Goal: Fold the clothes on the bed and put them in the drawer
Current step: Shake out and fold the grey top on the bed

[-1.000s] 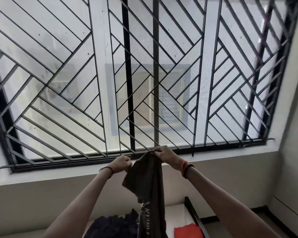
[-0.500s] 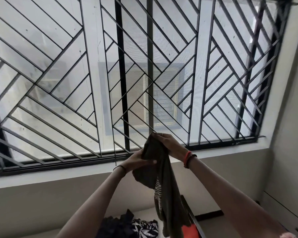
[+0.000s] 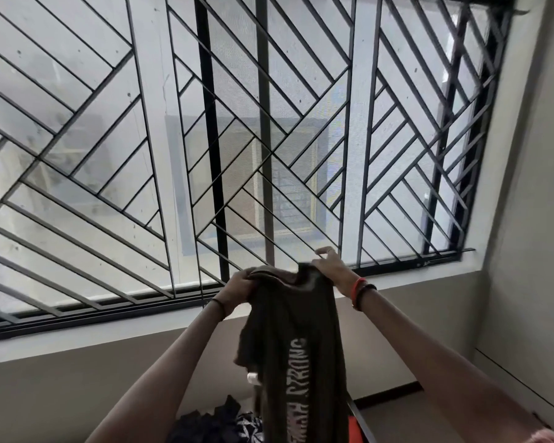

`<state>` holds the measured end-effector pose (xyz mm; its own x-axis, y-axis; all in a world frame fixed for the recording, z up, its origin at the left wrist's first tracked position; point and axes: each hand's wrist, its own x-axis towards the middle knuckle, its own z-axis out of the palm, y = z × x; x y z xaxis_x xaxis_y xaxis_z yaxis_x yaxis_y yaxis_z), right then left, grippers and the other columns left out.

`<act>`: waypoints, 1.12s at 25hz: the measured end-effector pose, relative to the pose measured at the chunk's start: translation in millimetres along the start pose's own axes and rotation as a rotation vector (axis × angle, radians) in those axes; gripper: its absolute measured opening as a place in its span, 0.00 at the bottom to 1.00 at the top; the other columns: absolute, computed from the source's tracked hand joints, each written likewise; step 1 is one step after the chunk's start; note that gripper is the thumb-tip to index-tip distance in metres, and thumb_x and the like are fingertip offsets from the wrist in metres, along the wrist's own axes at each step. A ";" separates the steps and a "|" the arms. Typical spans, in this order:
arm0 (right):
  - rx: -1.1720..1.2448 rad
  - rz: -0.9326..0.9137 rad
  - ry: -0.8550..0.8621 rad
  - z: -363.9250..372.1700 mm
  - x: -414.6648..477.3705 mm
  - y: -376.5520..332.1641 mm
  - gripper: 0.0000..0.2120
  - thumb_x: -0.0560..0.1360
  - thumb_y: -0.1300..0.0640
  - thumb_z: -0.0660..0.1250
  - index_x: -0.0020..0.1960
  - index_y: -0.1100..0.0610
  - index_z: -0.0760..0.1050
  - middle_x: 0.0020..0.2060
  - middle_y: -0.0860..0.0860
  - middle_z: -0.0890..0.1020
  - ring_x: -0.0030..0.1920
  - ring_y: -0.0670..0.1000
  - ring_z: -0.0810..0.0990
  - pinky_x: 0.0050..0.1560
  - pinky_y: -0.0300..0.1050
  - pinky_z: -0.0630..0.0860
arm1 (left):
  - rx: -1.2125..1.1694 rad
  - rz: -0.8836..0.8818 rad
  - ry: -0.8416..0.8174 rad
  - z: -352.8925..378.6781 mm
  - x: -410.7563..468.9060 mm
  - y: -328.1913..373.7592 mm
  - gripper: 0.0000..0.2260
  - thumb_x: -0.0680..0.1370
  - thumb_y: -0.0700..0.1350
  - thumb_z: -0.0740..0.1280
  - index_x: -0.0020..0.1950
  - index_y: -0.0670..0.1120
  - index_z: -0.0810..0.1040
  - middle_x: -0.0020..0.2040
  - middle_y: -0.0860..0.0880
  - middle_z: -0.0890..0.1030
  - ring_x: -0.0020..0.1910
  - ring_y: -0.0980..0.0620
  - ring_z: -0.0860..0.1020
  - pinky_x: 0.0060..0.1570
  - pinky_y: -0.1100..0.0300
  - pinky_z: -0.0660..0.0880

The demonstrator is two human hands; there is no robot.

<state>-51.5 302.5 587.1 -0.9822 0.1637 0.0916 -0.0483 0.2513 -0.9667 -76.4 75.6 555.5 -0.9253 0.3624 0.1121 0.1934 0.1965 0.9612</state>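
Note:
I hold a dark olive T-shirt (image 3: 298,340) with white lettering up in front of the window; it hangs straight down. My left hand (image 3: 235,289) grips its top edge on the left. My right hand (image 3: 331,266) pinches the top edge on the right, some fingers spread upward. Below, at the bottom edge, lies a pile of dark clothes (image 3: 211,425) on the bed, including a black-and-white patterned piece (image 3: 248,426). An orange-red garment (image 3: 352,431) shows just right of the hanging shirt. No drawer is visible.
A large window with a black diagonal metal grille (image 3: 269,139) fills the upper view above a white sill (image 3: 109,334). A beige wall (image 3: 531,219) closes the right side. A dark bed-frame rail (image 3: 362,420) runs near the shirt's lower right.
My hands have moved apart along the shirt's top edge, spreading it wider. The shirt now hangs flatter with its lettering showing, and the view has shifted slightly.

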 end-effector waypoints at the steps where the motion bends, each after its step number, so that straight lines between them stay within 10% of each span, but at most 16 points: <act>1: -0.016 -0.006 -0.140 4.2 -3.9 -0.6 0.21 0.75 0.60 0.67 0.65 0.52 0.64 0.40 0.53 0.77 0.39 0.49 0.76 0.39 0.39 0.74 | 0.030 0.040 -0.024 3.9 5.7 4.7 0.10 0.79 0.34 0.62 0.58 0.38 0.77 0.48 0.42 0.80 0.43 0.50 0.78 0.39 0.63 0.76; 4: -0.090 -0.060 -0.586 20.7 -15.6 -8.1 0.28 0.73 0.57 0.72 0.68 0.50 0.64 0.49 0.50 0.82 0.52 0.48 0.81 0.51 0.41 0.77 | 0.221 0.106 -0.135 22.2 6.9 23.3 0.11 0.78 0.31 0.61 0.58 0.34 0.77 0.46 0.43 0.79 0.42 0.54 0.77 0.40 0.70 0.75; 8: -0.190 -0.046 -0.659 28.6 -9.1 -3.8 0.23 0.70 0.64 0.74 0.62 0.57 0.71 0.50 0.51 0.81 0.52 0.48 0.81 0.49 0.37 0.77 | 0.232 0.102 -0.148 32.8 8.2 21.8 0.06 0.78 0.38 0.66 0.53 0.39 0.79 0.44 0.44 0.79 0.39 0.56 0.76 0.37 0.68 0.73; 11: -0.307 -0.061 -0.615 30.6 0.8 5.4 0.14 0.70 0.57 0.74 0.52 0.62 0.77 0.43 0.53 0.80 0.47 0.51 0.80 0.45 0.39 0.76 | 0.025 0.021 -0.145 24.5 6.6 22.0 0.06 0.73 0.44 0.73 0.41 0.47 0.75 0.36 0.47 0.75 0.33 0.56 0.74 0.32 0.66 0.71; 17: -0.193 -0.136 -0.322 40.2 5.2 3.5 0.12 0.73 0.59 0.71 0.33 0.58 0.75 0.29 0.48 0.76 0.29 0.41 0.73 0.31 0.32 0.68 | -0.146 -0.077 -0.241 10.6 -7.7 12.5 0.09 0.77 0.49 0.67 0.54 0.47 0.75 0.48 0.49 0.81 0.49 0.54 0.80 0.49 0.61 0.76; 21: -0.014 -0.152 -0.141 41.1 10.4 -7.0 0.10 0.72 0.58 0.73 0.33 0.55 0.77 0.26 0.45 0.80 0.28 0.42 0.78 0.31 0.34 0.72 | 0.013 -0.112 -0.314 8.8 -4.2 -21.6 0.23 0.69 0.54 0.74 0.60 0.44 0.79 0.55 0.47 0.83 0.55 0.51 0.81 0.50 0.61 0.79; 28: 0.099 -0.099 -0.054 9.0 16.5 -19.0 0.04 0.74 0.59 0.70 0.41 0.58 0.78 0.37 0.54 0.81 0.39 0.52 0.80 0.40 0.43 0.76 | 0.229 -0.125 -0.140 6.5 7.2 -58.7 0.07 0.80 0.41 0.63 0.46 0.42 0.79 0.38 0.49 0.77 0.37 0.55 0.74 0.37 0.62 0.70</act>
<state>-68.5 291.9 604.8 -0.9799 0.0908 0.1776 -0.1607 0.1677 -0.9727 -92.2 72.6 498.3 -0.8958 0.4411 -0.0550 0.1637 0.4424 0.8817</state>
